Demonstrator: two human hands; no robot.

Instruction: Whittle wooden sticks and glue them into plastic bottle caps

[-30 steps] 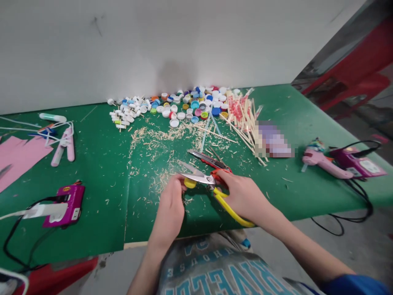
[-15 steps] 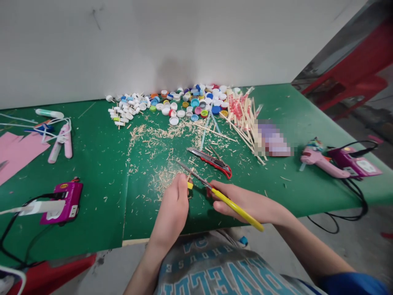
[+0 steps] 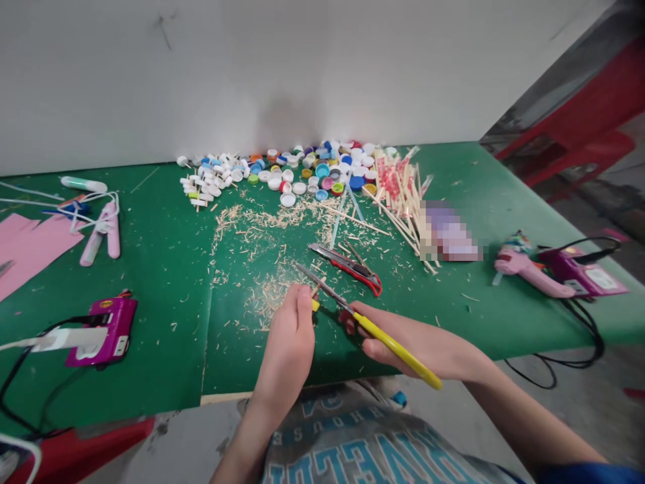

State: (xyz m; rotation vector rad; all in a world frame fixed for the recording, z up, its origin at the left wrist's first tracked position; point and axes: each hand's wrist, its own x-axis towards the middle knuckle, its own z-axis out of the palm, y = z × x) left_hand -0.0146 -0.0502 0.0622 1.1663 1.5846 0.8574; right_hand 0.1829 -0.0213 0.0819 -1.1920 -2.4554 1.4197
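My left hand (image 3: 291, 336) is closed around a small yellow bottle cap (image 3: 315, 305) with a short wooden stick (image 3: 316, 291) standing out of it. Yellow-handled scissors (image 3: 396, 347) are gripped in my right hand (image 3: 416, 339), their blades lying across the stick near my left fingertips. Part of the cap is hidden by my left fingers. Just beyond the blades, a red and black utility knife (image 3: 353, 270) rests on the green table (image 3: 166, 269). Wood shavings (image 3: 267, 296) are scattered under and in front of my hands.
Loose bottle caps (image 3: 322, 170) and white caps fitted on sticks (image 3: 214, 175) line the wall. Wooden chopsticks (image 3: 400, 195) lie to their right. Pink glue guns (image 3: 529, 269) and purple power blocks (image 3: 113, 329) with cables sit at both sides, with pink paper (image 3: 35, 245) at left.
The view has shifted slightly. My right hand and the scissors have moved a little right and down, with the blades still at the stick. My left hand keeps its hold.
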